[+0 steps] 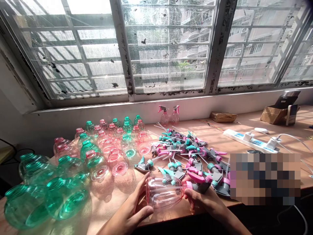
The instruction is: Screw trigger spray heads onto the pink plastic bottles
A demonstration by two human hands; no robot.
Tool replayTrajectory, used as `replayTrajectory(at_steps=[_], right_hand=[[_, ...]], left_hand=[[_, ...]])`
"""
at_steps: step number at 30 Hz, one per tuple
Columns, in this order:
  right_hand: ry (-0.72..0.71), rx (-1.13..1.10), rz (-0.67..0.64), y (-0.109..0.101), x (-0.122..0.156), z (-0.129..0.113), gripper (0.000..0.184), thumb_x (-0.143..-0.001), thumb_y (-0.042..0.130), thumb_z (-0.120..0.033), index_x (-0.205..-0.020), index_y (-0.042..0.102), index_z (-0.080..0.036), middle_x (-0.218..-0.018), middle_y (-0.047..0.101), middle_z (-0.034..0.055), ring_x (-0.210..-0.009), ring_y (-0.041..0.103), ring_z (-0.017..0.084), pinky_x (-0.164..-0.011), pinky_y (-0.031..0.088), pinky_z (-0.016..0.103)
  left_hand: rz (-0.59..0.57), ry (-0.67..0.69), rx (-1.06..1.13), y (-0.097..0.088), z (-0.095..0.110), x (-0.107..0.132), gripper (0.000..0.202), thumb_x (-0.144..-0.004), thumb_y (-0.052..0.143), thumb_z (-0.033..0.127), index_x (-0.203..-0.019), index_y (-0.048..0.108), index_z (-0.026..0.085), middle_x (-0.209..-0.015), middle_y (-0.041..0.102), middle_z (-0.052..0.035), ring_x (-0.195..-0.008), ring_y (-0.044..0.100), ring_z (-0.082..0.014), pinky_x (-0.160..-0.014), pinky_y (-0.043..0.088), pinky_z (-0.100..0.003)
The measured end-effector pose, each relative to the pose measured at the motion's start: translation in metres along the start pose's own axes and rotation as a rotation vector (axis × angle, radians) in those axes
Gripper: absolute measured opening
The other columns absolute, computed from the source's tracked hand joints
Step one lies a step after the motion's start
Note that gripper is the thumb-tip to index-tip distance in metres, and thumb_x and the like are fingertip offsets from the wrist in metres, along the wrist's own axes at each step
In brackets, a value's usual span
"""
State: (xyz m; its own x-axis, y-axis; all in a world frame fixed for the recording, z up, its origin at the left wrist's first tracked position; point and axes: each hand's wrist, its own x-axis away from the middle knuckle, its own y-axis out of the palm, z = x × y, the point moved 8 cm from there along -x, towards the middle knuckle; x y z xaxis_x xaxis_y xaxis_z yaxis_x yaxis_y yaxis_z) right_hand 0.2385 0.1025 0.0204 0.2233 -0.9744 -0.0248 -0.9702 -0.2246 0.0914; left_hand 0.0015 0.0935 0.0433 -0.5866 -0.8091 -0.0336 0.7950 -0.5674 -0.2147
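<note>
A clear pink spray bottle [165, 192] lies on its side in the air over the table's front edge, its base to the left. My left hand [134, 209] cups the base, thumb below and fingers behind. At the neck, my right hand [204, 199] closes round the pink collar of a grey-and-pink trigger sprayer [199, 179]; the sprayer's tube shows inside the bottle. Just beyond lies a heap of trigger sprayers [188, 143] in pink, teal and grey. One teal-and-grey sprayer [144, 164] lies apart, near my left fingertips.
Many open-necked green bottles [66, 199] and pink bottles [117, 161] stand on the left of the table. Two spray bottles with sprayers [164, 116] stand by the wall. A power strip [249, 140], cables and a cardboard box [270, 114] are on the right. A blurred patch hides the right front.
</note>
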Motion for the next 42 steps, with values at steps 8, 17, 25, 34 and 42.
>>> replayTrajectory(at_steps=[8,17,25,34,42], right_hand=[[-0.017,-0.085,0.014,-0.0005,-0.0023,-0.0003,0.047,-0.08,0.079,-0.06,-0.075,0.074,-0.014,-0.067,0.071,0.0028,-0.05,0.059,0.011,-0.049,0.048,0.022],[-0.03,-0.147,0.033,0.0003,-0.0011,-0.0035,0.043,-0.079,0.082,-0.056,-0.089,0.07,-0.016,-0.069,0.073,0.0011,-0.049,0.059,0.01,-0.048,0.052,0.022],[-0.01,-0.132,0.026,0.0,-0.0011,-0.0005,0.045,-0.077,0.082,-0.059,-0.082,0.074,-0.015,-0.069,0.073,0.002,-0.049,0.06,0.01,-0.049,0.054,0.022],[0.001,0.016,-0.022,-0.0017,-0.0011,0.0043,0.052,-0.082,0.074,-0.064,-0.076,0.08,-0.013,-0.063,0.069,0.0028,-0.053,0.062,0.011,-0.052,0.052,0.021],[0.005,-0.051,0.027,-0.0009,-0.0007,0.0027,0.049,-0.077,0.079,-0.064,-0.079,0.08,-0.015,-0.07,0.073,0.0039,-0.05,0.06,0.011,-0.049,0.052,0.022]], left_hand=[[0.006,-0.004,-0.072,-0.0034,-0.0081,0.0027,0.082,-0.094,0.068,0.042,-0.16,0.018,0.039,-0.172,0.021,-0.0003,-0.158,0.02,-0.0341,-0.129,0.024,-0.054],[0.018,-0.021,0.012,-0.0009,-0.0112,0.0007,0.091,-0.093,0.07,0.043,-0.159,0.008,0.046,-0.173,0.018,0.0044,-0.157,0.024,-0.0309,-0.13,0.024,-0.046],[0.013,0.014,-0.038,-0.0006,-0.0098,0.003,0.093,-0.094,0.069,0.036,-0.161,0.004,0.042,-0.173,0.016,0.0022,-0.158,0.019,-0.0315,-0.131,0.014,-0.05],[-0.001,0.007,0.003,-0.0001,-0.0056,-0.0012,0.092,-0.095,0.064,0.048,-0.162,0.003,0.035,-0.174,0.016,-0.0034,-0.158,0.019,-0.035,-0.129,0.013,-0.054],[-0.026,-0.038,0.036,0.0036,-0.0042,0.0012,0.085,-0.095,0.064,0.05,-0.161,0.012,0.038,-0.173,0.016,0.0001,-0.159,0.014,-0.0316,-0.129,0.015,-0.052]])
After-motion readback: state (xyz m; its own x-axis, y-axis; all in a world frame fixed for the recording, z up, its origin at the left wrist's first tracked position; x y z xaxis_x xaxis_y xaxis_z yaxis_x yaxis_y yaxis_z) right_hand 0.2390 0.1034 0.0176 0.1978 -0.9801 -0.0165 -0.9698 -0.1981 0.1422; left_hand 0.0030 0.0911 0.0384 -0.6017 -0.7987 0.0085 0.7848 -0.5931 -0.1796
